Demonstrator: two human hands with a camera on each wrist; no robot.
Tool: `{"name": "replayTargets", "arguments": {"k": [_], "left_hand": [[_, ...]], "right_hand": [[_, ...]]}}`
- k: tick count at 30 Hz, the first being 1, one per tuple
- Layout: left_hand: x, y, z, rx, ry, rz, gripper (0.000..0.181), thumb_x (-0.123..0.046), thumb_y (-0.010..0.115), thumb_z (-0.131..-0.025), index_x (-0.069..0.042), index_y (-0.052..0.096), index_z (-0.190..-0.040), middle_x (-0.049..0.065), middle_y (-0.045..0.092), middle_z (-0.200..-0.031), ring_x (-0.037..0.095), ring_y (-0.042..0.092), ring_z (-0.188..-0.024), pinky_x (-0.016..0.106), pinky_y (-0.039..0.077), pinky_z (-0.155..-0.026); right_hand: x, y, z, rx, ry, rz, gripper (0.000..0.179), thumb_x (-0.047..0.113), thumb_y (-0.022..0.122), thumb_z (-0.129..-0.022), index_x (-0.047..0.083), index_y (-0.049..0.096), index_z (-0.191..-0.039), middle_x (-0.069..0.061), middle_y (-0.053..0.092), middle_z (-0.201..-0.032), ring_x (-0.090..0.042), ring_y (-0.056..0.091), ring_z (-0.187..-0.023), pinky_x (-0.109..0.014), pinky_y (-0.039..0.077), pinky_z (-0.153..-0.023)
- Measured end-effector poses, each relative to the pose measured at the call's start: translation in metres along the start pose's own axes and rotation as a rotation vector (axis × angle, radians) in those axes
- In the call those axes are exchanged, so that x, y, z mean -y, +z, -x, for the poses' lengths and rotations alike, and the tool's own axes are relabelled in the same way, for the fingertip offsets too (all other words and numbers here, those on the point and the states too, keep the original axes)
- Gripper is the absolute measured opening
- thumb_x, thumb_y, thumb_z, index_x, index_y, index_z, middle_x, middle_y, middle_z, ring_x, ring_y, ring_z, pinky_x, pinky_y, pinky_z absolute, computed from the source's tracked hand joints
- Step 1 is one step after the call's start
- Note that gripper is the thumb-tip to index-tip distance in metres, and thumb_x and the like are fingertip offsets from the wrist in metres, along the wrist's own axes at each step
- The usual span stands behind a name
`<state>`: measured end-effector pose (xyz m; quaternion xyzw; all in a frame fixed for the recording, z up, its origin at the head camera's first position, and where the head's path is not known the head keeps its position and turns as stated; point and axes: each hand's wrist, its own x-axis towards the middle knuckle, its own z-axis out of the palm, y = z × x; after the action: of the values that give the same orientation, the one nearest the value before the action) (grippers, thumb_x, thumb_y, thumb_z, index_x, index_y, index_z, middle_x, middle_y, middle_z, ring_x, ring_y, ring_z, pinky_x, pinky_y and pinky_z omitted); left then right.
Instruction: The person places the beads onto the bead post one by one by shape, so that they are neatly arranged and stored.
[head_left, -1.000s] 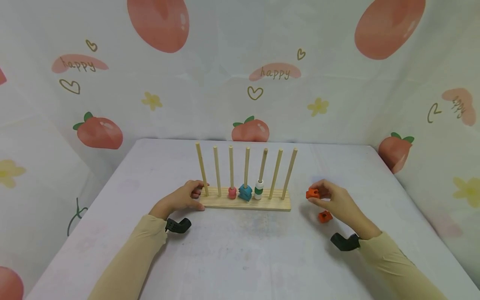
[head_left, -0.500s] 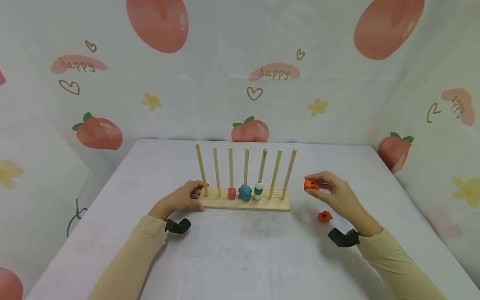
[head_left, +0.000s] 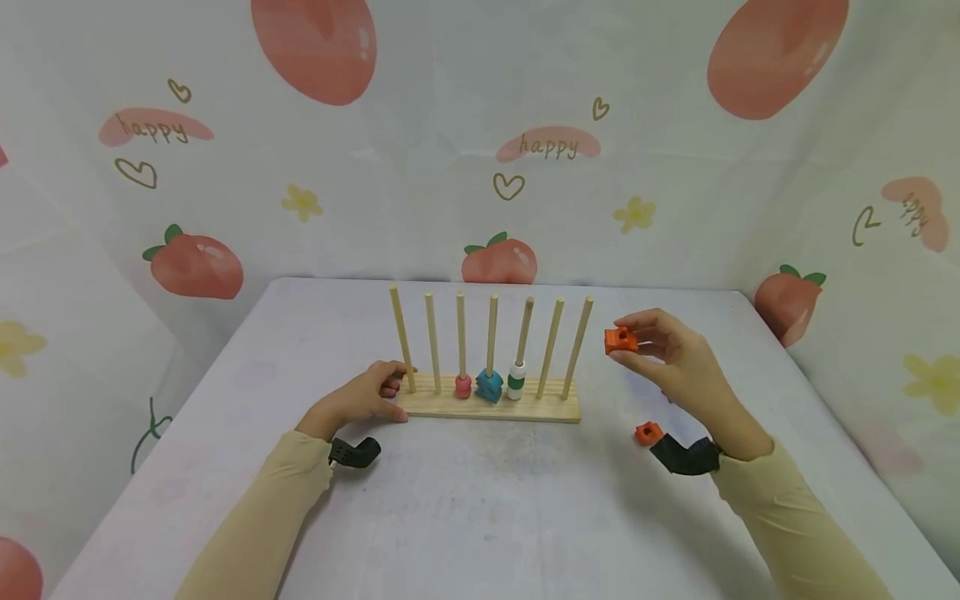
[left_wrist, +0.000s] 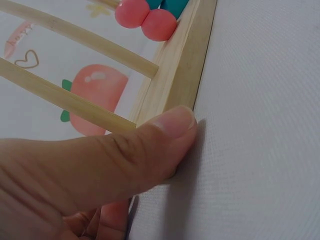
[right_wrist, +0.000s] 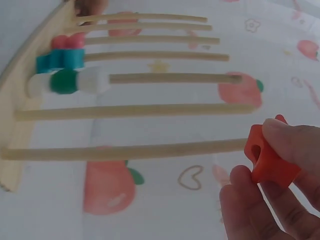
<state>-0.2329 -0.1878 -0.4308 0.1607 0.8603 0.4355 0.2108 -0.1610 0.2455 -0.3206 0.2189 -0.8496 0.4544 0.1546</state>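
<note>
A wooden peg board (head_left: 547, 411) with several upright pegs stands mid-table. My left hand (head_left: 362, 402) grips its left end, the thumb on the front edge in the left wrist view and fingers behind. Held above the table, right of the last peg, is an orange bead (head_left: 620, 340) with a hole, pinched between thumb and fingers of my right hand (head_left: 675, 354). The right wrist view shows this orange bead (right_wrist: 272, 160) overlapping the tip of the nearest peg (right_wrist: 150, 150). A second orange bead (head_left: 648, 433) lies on the table below, beside the right wrist camera.
Pink beads (head_left: 462, 386), blue beads (head_left: 489, 386) and a stack of white and green beads (head_left: 517, 381) sit low on three neighbouring pegs. The other pegs are bare. A patterned cloth (head_left: 420, 183) hangs behind the white table (head_left: 465, 517).
My right hand has risen from near the table, lifting the orange bead up and slightly left. My left hand keeps its grip on the board's end.
</note>
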Motion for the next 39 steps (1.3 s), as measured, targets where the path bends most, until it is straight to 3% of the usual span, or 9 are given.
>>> {"name": "replayTargets", "arguments": {"k": [5,14,21,30,39], "left_hand": [[0.000,0.000,0.000,0.002,0.004,-0.001,0.078,-0.007,0.083,-0.073,0.006,0.041,-0.138,0.023,0.039,-0.127,0.031,0.043,-0.112,0.044,0.038,-0.100],[-0.001,-0.001,0.001,0.006,-0.008,0.008,0.079,-0.007,0.083,-0.074,0.005,0.040,-0.139,0.023,0.037,-0.128,0.032,0.043,-0.114,0.046,0.038,-0.101],[-0.002,-0.001,0.001,0.003,-0.013,0.002,0.078,-0.007,0.083,-0.074,0.004,0.041,-0.138,0.022,0.037,-0.127,0.031,0.042,-0.113,0.045,0.037,-0.100],[-0.002,0.000,0.002,0.007,-0.013,-0.007,0.079,-0.008,0.083,-0.074,0.005,0.040,-0.138,0.023,0.039,-0.126,0.030,0.043,-0.111,0.044,0.038,-0.098],[-0.004,0.000,0.001,0.008,-0.037,-0.017,0.081,-0.010,0.083,-0.074,0.006,0.038,-0.139,0.022,0.039,-0.128,0.030,0.044,-0.112,0.042,0.039,-0.098]], "right_hand": [[0.011,-0.002,-0.010,-0.036,-0.033,-0.060,0.038,-0.007,0.073,-0.080,-0.001,0.062,-0.116,0.016,0.065,-0.100,0.000,0.063,-0.088,-0.013,0.051,-0.079],[0.025,0.006,-0.025,-0.073,-0.173,-0.171,0.039,-0.016,0.070,-0.077,-0.009,0.061,-0.114,0.008,0.065,-0.102,-0.005,0.062,-0.092,-0.016,0.051,-0.083],[0.030,0.013,-0.037,-0.064,-0.245,-0.182,0.040,-0.017,0.071,-0.075,-0.007,0.062,-0.112,0.007,0.066,-0.103,-0.006,0.064,-0.093,-0.018,0.050,-0.087],[0.031,0.022,-0.056,-0.069,-0.248,-0.205,0.041,-0.022,0.069,-0.074,-0.007,0.062,-0.111,0.008,0.066,-0.103,-0.007,0.064,-0.095,-0.020,0.049,-0.091],[0.027,0.028,-0.066,-0.060,-0.210,-0.144,0.037,-0.010,0.073,-0.078,-0.005,0.062,-0.113,0.005,0.066,-0.103,-0.002,0.062,-0.098,-0.019,0.049,-0.091]]}}
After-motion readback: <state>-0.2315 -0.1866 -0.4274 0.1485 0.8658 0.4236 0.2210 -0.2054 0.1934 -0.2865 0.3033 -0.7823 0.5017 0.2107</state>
